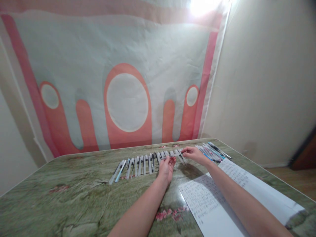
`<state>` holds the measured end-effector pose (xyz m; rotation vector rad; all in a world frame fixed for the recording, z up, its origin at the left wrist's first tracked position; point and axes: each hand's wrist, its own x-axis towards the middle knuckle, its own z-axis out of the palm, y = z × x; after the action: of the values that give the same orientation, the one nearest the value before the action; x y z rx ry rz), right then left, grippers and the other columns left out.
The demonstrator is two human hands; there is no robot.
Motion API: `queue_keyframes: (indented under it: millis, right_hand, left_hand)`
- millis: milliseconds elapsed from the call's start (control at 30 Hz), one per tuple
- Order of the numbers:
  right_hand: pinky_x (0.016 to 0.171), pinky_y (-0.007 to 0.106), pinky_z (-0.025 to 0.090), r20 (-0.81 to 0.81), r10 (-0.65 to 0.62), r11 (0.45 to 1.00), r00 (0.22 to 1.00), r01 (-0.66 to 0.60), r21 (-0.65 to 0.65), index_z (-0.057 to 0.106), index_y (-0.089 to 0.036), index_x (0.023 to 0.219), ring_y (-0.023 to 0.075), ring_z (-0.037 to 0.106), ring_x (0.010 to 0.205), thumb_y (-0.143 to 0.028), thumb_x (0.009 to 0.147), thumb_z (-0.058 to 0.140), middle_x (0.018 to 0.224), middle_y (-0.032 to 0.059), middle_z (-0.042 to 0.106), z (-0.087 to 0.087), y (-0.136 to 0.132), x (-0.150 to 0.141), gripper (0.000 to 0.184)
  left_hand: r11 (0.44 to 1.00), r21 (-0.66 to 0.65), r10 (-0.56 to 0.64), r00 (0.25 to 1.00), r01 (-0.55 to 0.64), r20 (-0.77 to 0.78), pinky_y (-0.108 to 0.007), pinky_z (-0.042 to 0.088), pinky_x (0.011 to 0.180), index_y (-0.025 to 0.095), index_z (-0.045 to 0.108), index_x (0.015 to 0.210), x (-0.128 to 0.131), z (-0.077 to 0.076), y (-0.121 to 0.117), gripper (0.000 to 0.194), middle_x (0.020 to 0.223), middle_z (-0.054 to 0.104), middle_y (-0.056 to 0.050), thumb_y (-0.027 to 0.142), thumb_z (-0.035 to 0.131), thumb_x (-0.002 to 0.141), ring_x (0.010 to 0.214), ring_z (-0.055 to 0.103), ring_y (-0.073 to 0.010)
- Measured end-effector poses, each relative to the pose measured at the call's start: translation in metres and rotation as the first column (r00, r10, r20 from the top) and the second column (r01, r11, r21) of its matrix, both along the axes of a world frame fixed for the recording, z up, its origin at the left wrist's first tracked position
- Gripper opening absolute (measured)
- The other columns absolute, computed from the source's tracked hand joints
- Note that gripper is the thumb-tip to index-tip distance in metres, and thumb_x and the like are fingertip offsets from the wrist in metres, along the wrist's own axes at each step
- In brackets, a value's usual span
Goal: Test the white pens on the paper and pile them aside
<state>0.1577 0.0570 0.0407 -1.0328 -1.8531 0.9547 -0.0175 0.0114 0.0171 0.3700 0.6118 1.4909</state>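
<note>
Between my two hands a slim pale pen (175,155) lies crosswise, just above a row of pens. My left hand (167,168) is palm up, its fingertips closed at the pen's left part. At the other end, my right hand (194,154) pinches with thumb and fingertips. Several clear-barrelled pens with dark parts (144,164) lie side by side across the table, partly hidden behind my hands. A light-blue pen (120,171) is near the row's left end. Beyond my right wrist sits a bunch of mixed pens (214,152).
Sheets of paper with handwriting (201,197) lie under and beside my right forearm. The green marble-patterned table (81,197) has pink flower prints. A patterned cloth (127,42) hangs behind the table's far edge, and a plain wall (266,82) stands at the right.
</note>
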Motion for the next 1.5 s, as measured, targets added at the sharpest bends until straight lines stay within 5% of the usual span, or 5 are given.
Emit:
queue_keyframes:
  millis: [367, 1067, 1500]
  right_hand:
    - [0.063, 0.024, 0.042, -0.113, 0.063, 0.998, 0.992, -0.064, -0.006, 0.06, -0.014, 0.086, 0.0125, 0.056, 0.069, -0.029, 0.066, 0.062, 0.078, 0.0029, 0.063, 0.012, -0.008, -0.01, 0.025]
    - [0.067, 0.027, 0.045, 0.056, 0.001, 0.994, 0.998, -0.007, 0.11, 0.061, -0.014, 0.086, 0.0153, 0.058, 0.071, -0.031, 0.067, 0.061, 0.079, 0.0049, 0.065, 0.009, -0.006, -0.011, 0.025]
    - [0.061, 0.026, 0.045, -0.023, 0.086, 0.996, 0.996, -0.086, 0.001, 0.059, -0.015, 0.085, 0.013, 0.057, 0.062, -0.041, 0.07, 0.058, 0.071, 0.0019, 0.061, 0.009, -0.011, -0.017, 0.03]
  left_hand:
    - [1.0, 0.006, 0.001, 1.0, 0.0, -0.024, -0.024, 0.05, 0.069, 0.013, 0.049, 0.08, 0.0, 0.0, 0.001, 0.005, 0.074, 0.062, -0.008, 0.017, 0.049, 0.082, 0.068, 0.061, -0.0113]
    - [0.997, 0.06, 0.057, 0.991, -0.05, -0.124, -0.026, 0.049, 0.07, 0.015, 0.045, 0.082, 0.001, -0.006, 0.004, 0.01, 0.074, 0.062, -0.006, 0.02, 0.053, 0.079, 0.066, 0.061, -0.0109]
    - [0.99, 0.097, 0.122, 0.971, -0.104, -0.207, -0.029, 0.047, 0.071, 0.015, 0.043, 0.083, 0.001, -0.012, 0.011, 0.021, 0.077, 0.059, -0.005, 0.028, 0.058, 0.075, 0.067, 0.059, -0.0115]
